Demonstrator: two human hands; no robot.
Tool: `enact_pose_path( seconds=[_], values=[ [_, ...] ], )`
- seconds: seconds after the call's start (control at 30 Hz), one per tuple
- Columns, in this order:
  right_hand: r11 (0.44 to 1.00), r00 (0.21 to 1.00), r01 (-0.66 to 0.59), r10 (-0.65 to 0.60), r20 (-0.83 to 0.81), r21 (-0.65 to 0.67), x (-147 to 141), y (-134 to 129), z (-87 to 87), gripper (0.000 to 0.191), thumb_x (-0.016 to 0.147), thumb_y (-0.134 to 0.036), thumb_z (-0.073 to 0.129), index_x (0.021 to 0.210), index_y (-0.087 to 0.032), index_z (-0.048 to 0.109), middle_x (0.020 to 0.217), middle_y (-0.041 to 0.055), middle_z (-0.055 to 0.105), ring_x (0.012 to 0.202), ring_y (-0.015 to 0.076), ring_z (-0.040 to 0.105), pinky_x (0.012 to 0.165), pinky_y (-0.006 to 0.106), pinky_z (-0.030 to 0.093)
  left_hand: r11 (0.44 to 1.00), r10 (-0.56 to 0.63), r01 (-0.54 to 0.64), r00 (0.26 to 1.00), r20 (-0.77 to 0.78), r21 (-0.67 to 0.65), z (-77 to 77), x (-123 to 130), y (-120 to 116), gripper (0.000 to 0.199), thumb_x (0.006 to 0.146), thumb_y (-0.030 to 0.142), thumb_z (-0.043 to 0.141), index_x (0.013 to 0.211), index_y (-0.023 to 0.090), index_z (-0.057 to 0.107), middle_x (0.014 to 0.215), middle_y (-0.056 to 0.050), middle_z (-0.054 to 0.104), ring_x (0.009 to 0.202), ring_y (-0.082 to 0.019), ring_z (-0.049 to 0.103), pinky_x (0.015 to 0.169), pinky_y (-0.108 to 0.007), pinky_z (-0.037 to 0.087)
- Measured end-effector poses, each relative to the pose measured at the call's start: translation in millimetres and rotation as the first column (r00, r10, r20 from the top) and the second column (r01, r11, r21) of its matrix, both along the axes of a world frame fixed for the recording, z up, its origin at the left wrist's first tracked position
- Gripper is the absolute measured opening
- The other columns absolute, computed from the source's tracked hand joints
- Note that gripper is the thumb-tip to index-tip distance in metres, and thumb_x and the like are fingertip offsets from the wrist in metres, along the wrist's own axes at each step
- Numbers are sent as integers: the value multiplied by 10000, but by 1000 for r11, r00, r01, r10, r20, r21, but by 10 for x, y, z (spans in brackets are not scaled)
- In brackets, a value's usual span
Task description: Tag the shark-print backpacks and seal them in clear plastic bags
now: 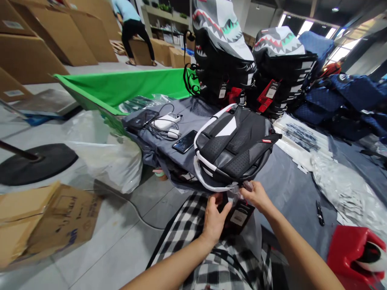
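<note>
A black backpack (238, 141) with white trim lies on the grey cloth-covered table (278, 177), its straps facing up. Just below its near end, my right hand (255, 195) pinches thin translucent plastic (234, 193). My left hand (215, 215) is closed around something dark at the same end, too hidden to name. Between and below the hands hangs a dark tag (238, 215) with a white label, over my checkered clothing.
A phone (185, 141) and a white device (167, 121) with cables lie left of the backpack. Stacked shark-print bags (223, 52) stand behind. To the right are crumpled plastic (347, 189), a black marker (319, 213) and a red dispenser (353, 253). A person bends near boxes.
</note>
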State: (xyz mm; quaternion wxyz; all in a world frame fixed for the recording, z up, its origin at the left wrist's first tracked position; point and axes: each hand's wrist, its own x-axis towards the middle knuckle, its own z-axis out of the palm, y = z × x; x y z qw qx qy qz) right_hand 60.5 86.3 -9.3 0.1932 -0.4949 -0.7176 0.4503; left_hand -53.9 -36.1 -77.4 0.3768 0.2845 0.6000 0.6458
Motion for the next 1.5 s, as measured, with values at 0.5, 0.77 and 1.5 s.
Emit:
enact_pose_path(
  seconds=[0.5, 0.77, 1.5],
  values=[
    [963, 964, -265, 265, -13, -48, 96, 104, 213, 466, 805, -623, 572, 727, -164, 557, 674, -13, 487, 638, 122, 402, 590, 248, 345, 999, 43, -37, 733, 679, -24, 226, 122, 417, 428, 498, 338, 868, 855, 157, 717, 914, -52, 743, 783, -160, 669, 721, -269, 511],
    [943, 939, -302, 269, 214, 138, 120, 132, 226, 519, 864, -676, 433, 668, -196, 464, 643, -21, 403, 640, 130, 360, 587, 257, 309, 996, -89, 55, 654, 751, 70, 331, 80, 300, 591, 499, 437, 926, 978, 165, 709, 1077, -119, 738, 966, -244, 696, 801, -343, 534],
    [404, 788, -494, -165, 593, 770, -4, -250, 570, 389, 1035, -296, 401, 746, -201, 643, 703, 25, 584, 592, 119, 509, 544, 257, 272, 992, 122, -32, 500, 857, -122, 325, 152, 710, 190, 585, 111, 718, 747, 167, 634, 735, -16, 705, 612, -141, 635, 597, -272, 523]
  ],
)
